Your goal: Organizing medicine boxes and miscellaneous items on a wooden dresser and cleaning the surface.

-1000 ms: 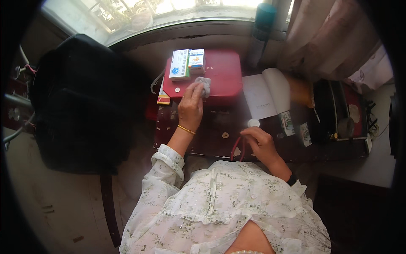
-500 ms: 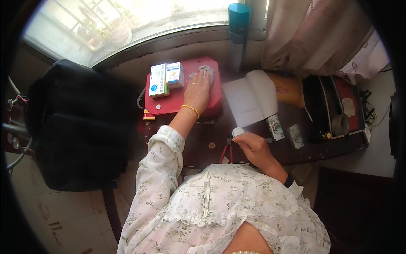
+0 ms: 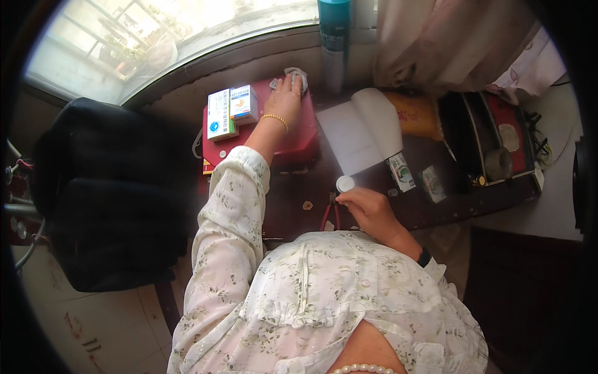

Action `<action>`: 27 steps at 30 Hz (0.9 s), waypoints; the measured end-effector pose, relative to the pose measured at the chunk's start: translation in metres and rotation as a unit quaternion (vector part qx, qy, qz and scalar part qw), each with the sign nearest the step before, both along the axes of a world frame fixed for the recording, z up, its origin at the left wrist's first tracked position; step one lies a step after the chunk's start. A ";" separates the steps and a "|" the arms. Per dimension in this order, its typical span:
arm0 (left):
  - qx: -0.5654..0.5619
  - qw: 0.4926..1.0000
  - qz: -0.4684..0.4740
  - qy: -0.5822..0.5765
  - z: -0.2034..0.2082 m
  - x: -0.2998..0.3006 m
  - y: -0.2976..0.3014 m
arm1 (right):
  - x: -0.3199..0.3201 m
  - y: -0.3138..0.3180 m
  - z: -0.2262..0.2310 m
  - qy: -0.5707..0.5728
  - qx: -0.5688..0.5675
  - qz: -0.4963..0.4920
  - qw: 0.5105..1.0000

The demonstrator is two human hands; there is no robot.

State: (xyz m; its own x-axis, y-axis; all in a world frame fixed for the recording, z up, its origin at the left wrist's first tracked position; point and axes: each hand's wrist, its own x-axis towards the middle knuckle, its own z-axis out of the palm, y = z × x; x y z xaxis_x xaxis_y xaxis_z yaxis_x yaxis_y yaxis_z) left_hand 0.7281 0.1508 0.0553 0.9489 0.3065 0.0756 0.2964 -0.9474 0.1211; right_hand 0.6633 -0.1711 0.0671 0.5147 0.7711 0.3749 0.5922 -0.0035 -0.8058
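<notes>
My left hand [image 3: 286, 101] reaches to the far edge of a red eight-sided case [image 3: 298, 134] and presses a crumpled grey cloth [image 3: 299, 80] against it with its fingers. Two medicine boxes, a white-green one [image 3: 220, 116] and a white-blue one [image 3: 243, 103], lie on the case left of this hand, with a small round white piece [image 3: 222, 154] near its front edge. My right hand [image 3: 372, 212] is curled closed low over the dark table, fingertips at the rim of a round white lid [image 3: 344, 183]. What these fingers hold, if anything, is hidden. Red-handled pliers [image 3: 331, 215] lie just left of them.
White paper [image 3: 352, 140] with a curled sheet lies right of the case, beside an orange packet [image 3: 414, 115]. Two small boxes, one green-white [image 3: 401, 172], are nearer. An open black-red case [image 3: 486, 140] stands right. A tall teal-capped can [image 3: 334, 43] is by the window; a black bag [image 3: 112, 193] is left.
My left hand has pushed the cloth away from me, to the far edge of the red case. The whole view has shifted a little. My right hand stays near the white lid.
</notes>
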 end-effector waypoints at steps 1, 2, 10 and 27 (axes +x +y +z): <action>-0.002 1.000 0.000 0.000 0.000 -0.010 -0.008 | -0.001 0.003 0.002 0.000 -0.002 0.000 1.000; 0.017 0.999 -0.036 -0.025 0.002 -0.022 -0.021 | 0.000 0.007 0.003 -0.013 0.006 -0.003 1.000; 0.048 0.988 -0.117 -0.085 0.001 -0.106 -0.071 | 0.030 0.067 0.023 -0.187 -0.051 -0.088 0.977; 0.031 0.981 -0.026 -0.188 -0.005 -0.184 -0.009 | 0.001 0.204 -0.004 -0.297 -0.111 -0.004 0.948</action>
